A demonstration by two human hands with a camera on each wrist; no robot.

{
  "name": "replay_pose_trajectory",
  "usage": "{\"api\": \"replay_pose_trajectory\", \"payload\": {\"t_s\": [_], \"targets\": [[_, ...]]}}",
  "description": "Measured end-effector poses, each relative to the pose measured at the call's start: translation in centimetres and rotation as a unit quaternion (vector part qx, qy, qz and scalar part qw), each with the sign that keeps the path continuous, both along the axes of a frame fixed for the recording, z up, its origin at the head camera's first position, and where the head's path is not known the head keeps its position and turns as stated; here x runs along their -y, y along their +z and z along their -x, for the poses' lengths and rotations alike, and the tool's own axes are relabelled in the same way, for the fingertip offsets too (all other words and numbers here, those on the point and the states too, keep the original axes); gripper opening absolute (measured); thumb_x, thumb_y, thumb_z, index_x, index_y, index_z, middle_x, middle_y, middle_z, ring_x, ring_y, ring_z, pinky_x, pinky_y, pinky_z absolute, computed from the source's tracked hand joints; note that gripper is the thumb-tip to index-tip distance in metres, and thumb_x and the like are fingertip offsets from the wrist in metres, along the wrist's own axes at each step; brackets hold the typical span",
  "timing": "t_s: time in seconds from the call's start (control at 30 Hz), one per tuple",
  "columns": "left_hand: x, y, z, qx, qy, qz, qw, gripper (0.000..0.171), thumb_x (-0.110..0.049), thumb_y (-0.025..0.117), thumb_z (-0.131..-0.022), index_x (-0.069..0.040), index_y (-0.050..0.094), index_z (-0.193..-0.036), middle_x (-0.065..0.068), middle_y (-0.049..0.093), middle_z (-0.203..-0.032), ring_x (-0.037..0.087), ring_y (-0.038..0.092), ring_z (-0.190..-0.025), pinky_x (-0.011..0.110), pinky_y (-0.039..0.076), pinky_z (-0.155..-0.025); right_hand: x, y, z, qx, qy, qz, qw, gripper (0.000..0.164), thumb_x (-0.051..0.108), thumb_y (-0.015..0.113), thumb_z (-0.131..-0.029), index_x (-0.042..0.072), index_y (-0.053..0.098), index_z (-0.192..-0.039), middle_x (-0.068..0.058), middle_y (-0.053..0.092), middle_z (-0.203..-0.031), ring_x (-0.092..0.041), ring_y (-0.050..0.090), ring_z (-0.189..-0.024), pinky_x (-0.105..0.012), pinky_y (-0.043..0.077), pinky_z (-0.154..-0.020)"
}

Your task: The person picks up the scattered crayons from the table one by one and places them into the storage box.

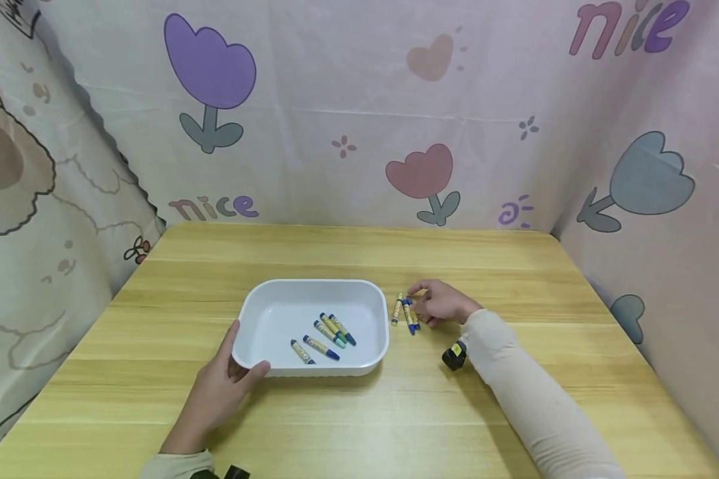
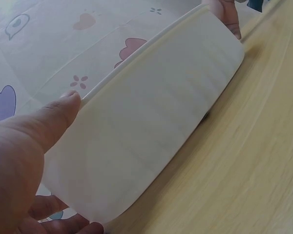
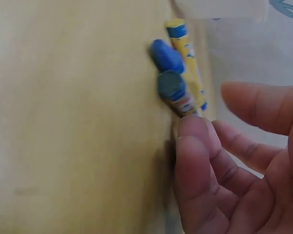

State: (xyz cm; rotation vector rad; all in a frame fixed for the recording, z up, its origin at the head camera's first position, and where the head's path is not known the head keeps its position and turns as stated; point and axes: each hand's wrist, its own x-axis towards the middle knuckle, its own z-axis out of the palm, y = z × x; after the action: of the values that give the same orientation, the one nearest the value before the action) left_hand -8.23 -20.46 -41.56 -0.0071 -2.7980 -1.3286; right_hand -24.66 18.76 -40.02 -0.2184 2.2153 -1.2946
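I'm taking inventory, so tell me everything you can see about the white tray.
The white tray is rectangular with rounded corners, a smooth rim and faintly ridged outer walls; it looks like plastic. Open side up on the table, left of the loose crayons, it holds five crayons. The left hand grips its near left corner, thumb at the rim. Whether its base lies fully flat is unclear.

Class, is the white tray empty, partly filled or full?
Partly filled: the white tray holds several crayons, with much of its floor bare.
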Motion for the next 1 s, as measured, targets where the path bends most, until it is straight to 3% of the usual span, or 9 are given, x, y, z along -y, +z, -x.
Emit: {"api": "replay_pose_trajectory", "payload": {"t_s": [0.2, 0.37, 0.5, 0.77, 1.0], "targets": [[-0.1, -0.1, 0.2, 0.001, -0.001, -0.003, 1.0, 0.094, -0.037, 0.066, -0.093, -0.008, 0.003, -0.156, 0.035, 0.033, -0.145, 0.042, 0.048, -0.124, 0.043, 0.048, -0.095, 0.0, -0.3, 0.0, -0.011, -0.001, -0.019, 1.0, 0.049, -0.006, 0.063, -0.088, -0.002, 0.046, -0.134, -0.01, 0.057, -0.076, -0.016, 0.047, -0.057, -0.023, 0.046, -0.05], [0.0, -0.1, 0.0, -0.002, -0.003, -0.003, 1.0, 0.094, -0.037, 0.066, -0.093, -0.007, 0.003, -0.156, 0.035, 0.035, -0.144, 0.043, 0.049, -0.123, 0.043, 0.049, -0.095, 0.1, -0.3, 0.0, -0.029, -0.001, -0.019, 0.999, 0.043, -0.007, 0.067, -0.086, -0.002, 0.047, -0.123, -0.009, 0.054, -0.083, -0.015, 0.049, -0.059, -0.023, 0.046, -0.05], [0.1, -0.2, 0.0, -0.008, -0.004, -0.003, 1.0, 0.094, -0.036, 0.067, -0.093, -0.007, 0.003, -0.156, 0.035, 0.037, -0.143, 0.043, 0.05, -0.123, 0.043, 0.049, -0.095, 0.2, 0.1, 0.0, -0.039, -0.009, -0.01, 0.999, 0.038, -0.008, 0.064, -0.088, -0.002, 0.043, -0.119, -0.01, 0.051, -0.086, -0.019, 0.055, -0.064, -0.026, 0.052, -0.053], [0.1, -0.2, 0.1, -0.013, -0.003, -0.008, 0.9999, 0.094, -0.035, 0.067, -0.093, -0.007, 0.004, -0.156, 0.034, 0.036, -0.144, 0.041, 0.049, -0.124, 0.041, 0.049, -0.094, 1.1, 1.1, -0.1, -0.037, -0.022, 0.012, 0.999, 0.039, -0.001, 0.059, -0.093, 0.0, 0.043, -0.129, -0.016, 0.049, -0.104, -0.021, 0.057, -0.07, -0.03, 0.057, -0.06], [0.1, -0.3, 0.1, -0.016, 0.0, -0.008, 0.9998, 0.093, -0.034, 0.067, -0.093, -0.005, 0.006, -0.156, 0.034, 0.038, -0.143, 0.041, 0.05, -0.123, 0.041, 0.05, -0.094, 2.1, 2.5, -0.4, -0.042, -0.005, 0.028, 0.999, 0.041, 0.0, 0.058, -0.091, -0.002, 0.044, -0.13, -0.018, 0.051, -0.108, -0.024, 0.058, -0.079, -0.035, 0.06, -0.068]]}}
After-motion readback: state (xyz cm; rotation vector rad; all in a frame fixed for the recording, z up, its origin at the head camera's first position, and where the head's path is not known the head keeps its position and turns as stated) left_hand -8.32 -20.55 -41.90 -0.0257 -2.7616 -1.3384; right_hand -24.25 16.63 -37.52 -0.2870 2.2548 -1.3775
